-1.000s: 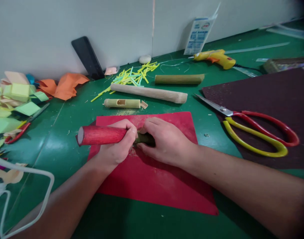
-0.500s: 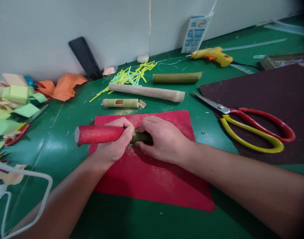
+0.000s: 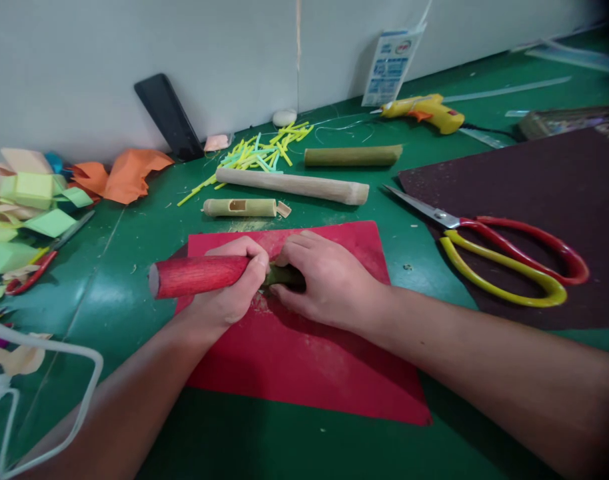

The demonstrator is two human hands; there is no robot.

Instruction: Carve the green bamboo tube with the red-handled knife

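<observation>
Left hand (image 3: 237,291) was closed around a red handle (image 3: 199,277); right hand (image 3: 329,277) gripped a green bamboo piece (image 3: 286,276). Both were over the far half of the red sheet (image 3: 309,387), handle butt sticking out past the sheet's left edge. Fingers hid the tool's working end, can't tell its shape. Vs 0.5 s earlier: butt end had dipped slightly toward the worktop's (image 3: 264,443) near edge; both grips and the bamboo were basically unchanged. Slotted tube (image 3: 252,208) lay just beyond the sheet's far edge, scissors (image 3: 452,222) off its right edge, same spots.
</observation>
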